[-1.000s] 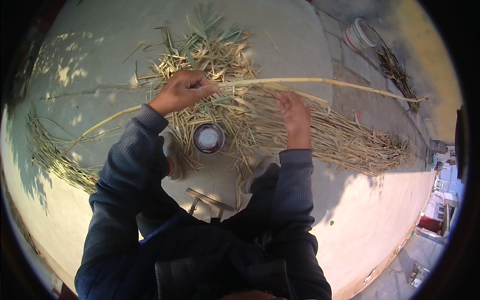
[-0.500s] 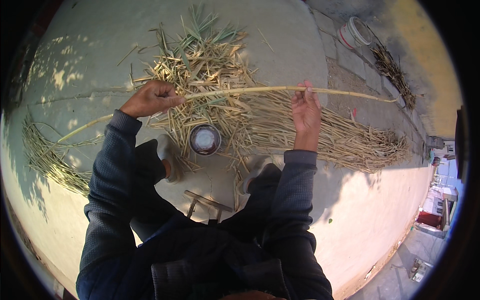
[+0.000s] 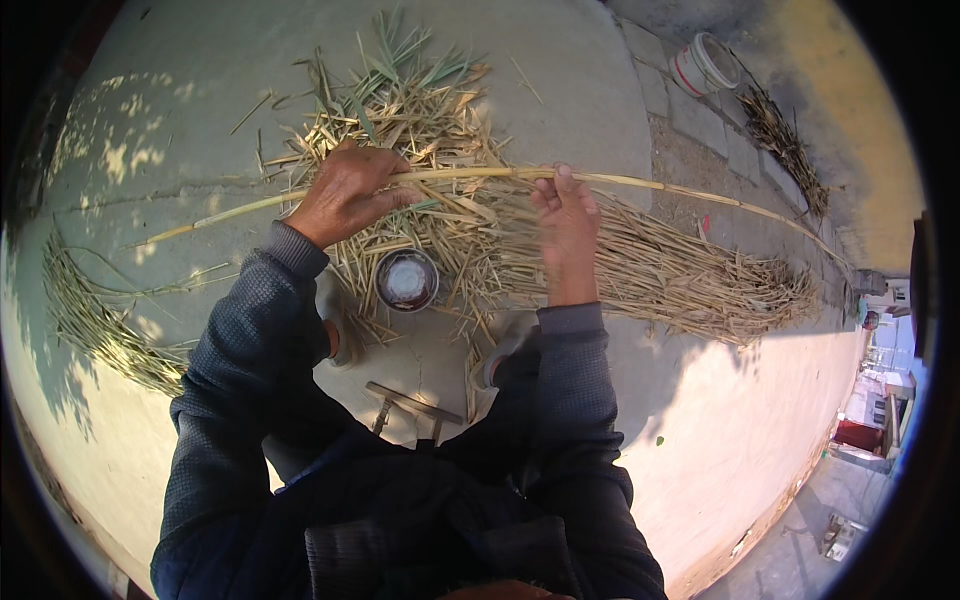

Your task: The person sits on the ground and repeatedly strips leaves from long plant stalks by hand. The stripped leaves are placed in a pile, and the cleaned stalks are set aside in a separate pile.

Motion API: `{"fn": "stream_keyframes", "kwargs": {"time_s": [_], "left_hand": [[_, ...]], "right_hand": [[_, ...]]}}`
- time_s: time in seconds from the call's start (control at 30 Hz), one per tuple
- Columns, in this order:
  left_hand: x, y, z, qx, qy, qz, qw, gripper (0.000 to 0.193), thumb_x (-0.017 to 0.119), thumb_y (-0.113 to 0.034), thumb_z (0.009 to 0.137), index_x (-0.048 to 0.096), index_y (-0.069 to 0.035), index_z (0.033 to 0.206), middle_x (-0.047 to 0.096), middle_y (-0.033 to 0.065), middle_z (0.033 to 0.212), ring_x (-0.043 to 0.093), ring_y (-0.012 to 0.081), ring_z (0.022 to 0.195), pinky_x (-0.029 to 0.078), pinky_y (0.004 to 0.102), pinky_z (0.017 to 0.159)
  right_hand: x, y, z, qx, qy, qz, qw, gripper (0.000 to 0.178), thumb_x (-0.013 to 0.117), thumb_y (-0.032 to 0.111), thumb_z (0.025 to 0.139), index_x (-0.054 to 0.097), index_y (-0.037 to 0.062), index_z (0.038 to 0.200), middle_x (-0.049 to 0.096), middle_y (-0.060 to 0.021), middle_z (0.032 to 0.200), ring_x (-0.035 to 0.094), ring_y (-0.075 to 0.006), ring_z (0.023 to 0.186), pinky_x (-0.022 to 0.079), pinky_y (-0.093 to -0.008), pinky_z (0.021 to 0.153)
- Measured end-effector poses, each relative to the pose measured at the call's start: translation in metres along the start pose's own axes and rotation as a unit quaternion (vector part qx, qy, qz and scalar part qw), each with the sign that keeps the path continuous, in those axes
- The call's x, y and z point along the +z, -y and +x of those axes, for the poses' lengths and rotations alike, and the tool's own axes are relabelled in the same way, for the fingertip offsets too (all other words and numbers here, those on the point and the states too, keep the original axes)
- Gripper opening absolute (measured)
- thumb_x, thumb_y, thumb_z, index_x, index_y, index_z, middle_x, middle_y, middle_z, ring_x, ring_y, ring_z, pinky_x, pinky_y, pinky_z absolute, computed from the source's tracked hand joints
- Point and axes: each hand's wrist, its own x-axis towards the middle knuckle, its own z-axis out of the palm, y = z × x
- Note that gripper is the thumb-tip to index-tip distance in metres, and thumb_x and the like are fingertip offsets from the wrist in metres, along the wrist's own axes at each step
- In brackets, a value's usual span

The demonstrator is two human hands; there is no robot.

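- My left grip [image 3: 350, 190] closes on the long pale stalk [image 3: 460, 172]; my right grip [image 3: 568, 218] pinches it farther right.
- The stalk spans left to right in a slight bow; I judge a light, even hold best, to avoid kinking it.
- Beneath and beyond it, leaf litter [image 3: 420, 125] covers the floor [image 3: 570, 80].
- Nearer sits a round container [image 3: 407, 280].
- Stalk bundles lie right [image 3: 690, 270] and left [image 3: 110, 330].
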Motion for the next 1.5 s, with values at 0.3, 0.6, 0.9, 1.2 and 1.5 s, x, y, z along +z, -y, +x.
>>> {"fn": "stream_keyframes", "kwargs": {"time_s": [0.3,0.6,0.9,1.2,1.5], "left_hand": [[0.01,0.045,-0.017,0.025,0.056,0.136,0.989,0.022,0.079,-0.024,0.08,0.068,-0.007,0.089,0.066,0.01,0.077,0.066,0.0332,0.08,0.045,0.044,0.08],[0.038,0.031,0.006,0.07,-0.065,0.057,0.994,0.023,0.079,-0.025,0.085,0.07,-0.007,0.096,0.07,0.0085,0.08,0.067,0.03,0.079,0.044,0.0413,0.079],[0.043,0.033,0.022,0.021,0.028,-0.051,0.998,0.014,0.077,-0.023,0.089,0.071,-0.01,0.088,0.068,0.0051,0.075,0.065,0.025,0.07,0.042,0.0378,0.078],[0.048,0.027,0.026,0.0,0.053,-0.074,0.996,0.014,0.077,-0.021,0.086,0.07,-0.009,0.086,0.067,0.0072,0.074,0.066,0.0276,0.073,0.046,0.0408,0.078],[0.053,0.041,0.021,0.089,0.017,0.003,0.996,0.02,0.078,-0.023,0.084,0.065,-0.008,0.087,0.065,0.0092,0.077,0.065,0.0327,0.079,0.047,0.0443,0.078]], "right_hand": [[-0.006,0.005,0.002,-0.025,-0.034,-0.046,0.998,0.024,0.078,0.022,0.094,0.065,0.0036,0.102,0.072,-0.0073,0.092,0.069,-0.0138,0.076,0.058,-0.0253,0.067],[-0.006,-0.004,-0.004,-0.04,-0.033,-0.084,0.995,0.024,0.079,0.023,0.093,0.065,0.0048,0.1,0.07,-0.0054,0.085,0.069,-0.0147,0.075,0.057,-0.0268,0.067],[-0.016,0.033,0.003,-0.115,-0.061,-0.07,0.989,0.032,0.077,0.026,0.095,0.065,0.0015,0.113,0.073,-0.0073,0.099,0.064,-0.0136,0.073,0.051,-0.0262,0.069],[0.017,-0.023,-0.014,-0.034,0.083,-0.133,0.987,0.032,0.071,0.019,0.099,0.063,-0.0019,0.122,0.073,-0.0155,0.116,0.069,-0.0137,0.08,0.056,-0.0262,0.071],[0.011,-0.009,-0.006,-0.106,-0.046,-0.148,0.982,0.02,0.075,0.022,0.097,0.067,0.0035,0.097,0.071,-0.0078,0.081,0.067,-0.0133,0.068,0.054,-0.025,0.062]]}}
